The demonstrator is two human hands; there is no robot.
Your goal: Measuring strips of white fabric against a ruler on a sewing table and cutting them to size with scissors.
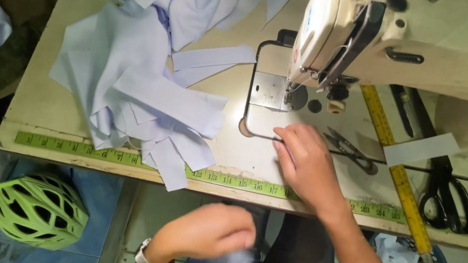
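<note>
Lying on the floor at far left was a green helmet [38,209], below the surface [36,104], whose front edge carried a green tape measure [85,150]. Pale blue fabric pieces [143,104] were heaped across the surface's left half, some strips hanging over the tape, and a nudge could have slid them off. The left hand [207,232] hovered low over the lap, wrist bent, fingers curled loosely into a near fist; motion blur hid whether it held anything. The right hand [305,162] lay palm down on the surface just before the sewing machine [351,37], forearm angled in from lower right, fingers bent with the tips pressed at the bed's edge near the needle plate [269,90], gripping nothing visible. Those fingertips sat close to the needle, so a started machine could have caught them. Thread snips [351,150] lay just beside that hand; a yellow ruler [395,171] and black scissors [447,199] lay further right.
</note>
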